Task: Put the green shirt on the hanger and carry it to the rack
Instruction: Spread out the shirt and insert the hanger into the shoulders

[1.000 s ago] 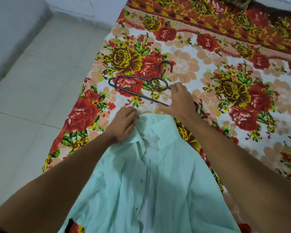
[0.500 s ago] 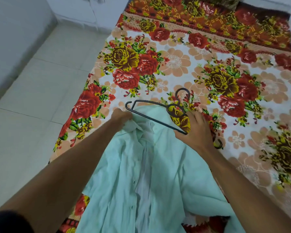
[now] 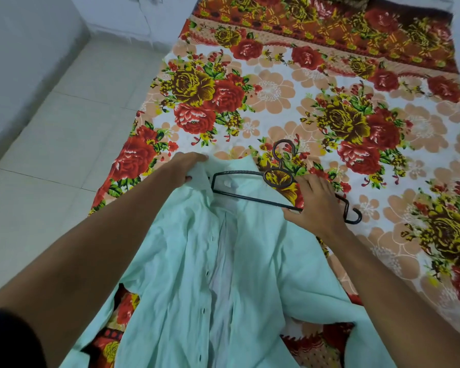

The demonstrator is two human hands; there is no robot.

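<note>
Fingers of the left hand (image 3: pixel 187 168) are curled round the collar edge of the green shirt (image 3: pixel 197 261), pinching the fabric at the left shoulder and lifting it slightly. Fingers of the right hand (image 3: pixel 316 205) are closed on the lower bar of the black hanger (image 3: pixel 239 185), with the thumb seen under the bar and the other fingers laid over it.

The shirt is spread front-up on the bed, over the floral bedsheet (image 3: pixel 276 102), its placket unbuttoned and open along the middle. The hanger is held low over the collar area, its left end lying at the open neck and its right end and small end hook reaching out over the sheet. The top hook is pointed away from the person. A tiled floor (image 3: pixel 51 155) is seen to the left of the bed; no rack is in view.

The step in hand is judged to be the feeding of the hanger's left arm into the left shoulder of the shirt. Several things could go wrong from here. The hanger's end could be caught in the collar or the loose placket instead of sliding inside the shoulder, because the fabric is soft and rumpled. The collar could be slipped from the pinch if it is pulled too hard. Should only one shoulder be seated, the shirt would likely slide off when lifted.
</note>
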